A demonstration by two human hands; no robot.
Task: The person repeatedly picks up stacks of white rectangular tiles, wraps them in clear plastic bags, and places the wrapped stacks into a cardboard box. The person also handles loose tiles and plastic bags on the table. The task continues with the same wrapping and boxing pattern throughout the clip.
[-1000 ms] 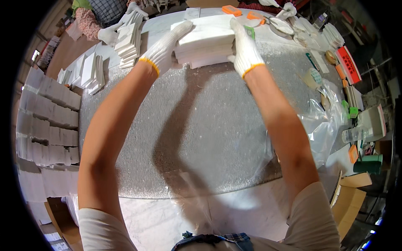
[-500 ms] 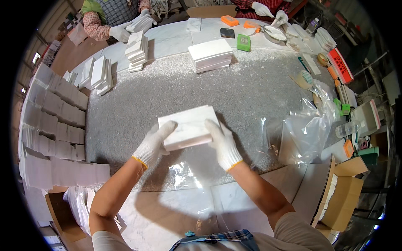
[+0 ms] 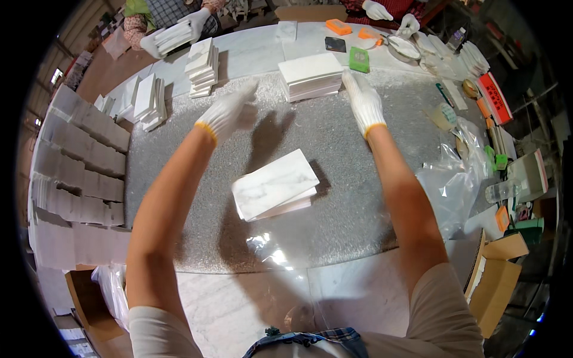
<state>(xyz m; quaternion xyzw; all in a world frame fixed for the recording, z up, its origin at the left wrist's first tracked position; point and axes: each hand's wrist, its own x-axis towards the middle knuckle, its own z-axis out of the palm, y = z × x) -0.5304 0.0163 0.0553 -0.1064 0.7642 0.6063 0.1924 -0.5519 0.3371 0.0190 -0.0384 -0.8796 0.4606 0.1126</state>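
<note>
A small stack of white, grey-veined marble tiles rests slightly fanned on the grey speckled mat in front of me, with no hand on it. Both my arms reach over and past it. My left hand, in a white knit glove and blurred by motion, is in the air with fingers stretched out, left of a taller tile stack. My right hand, gloved alike, has its fingers extended at that taller stack's right side; whether it touches the tiles I cannot tell.
Rows of stacked tiles line the left edge. More tile stacks stand far left, where a co-worker's gloved hands hold tiles. Another person's gloved hands are above a bowl. Plastic bags and an open cardboard box are right.
Both hands have let go of the small tile stack, which now lies on the mat. They have moved forward to either side of the taller stack.
</note>
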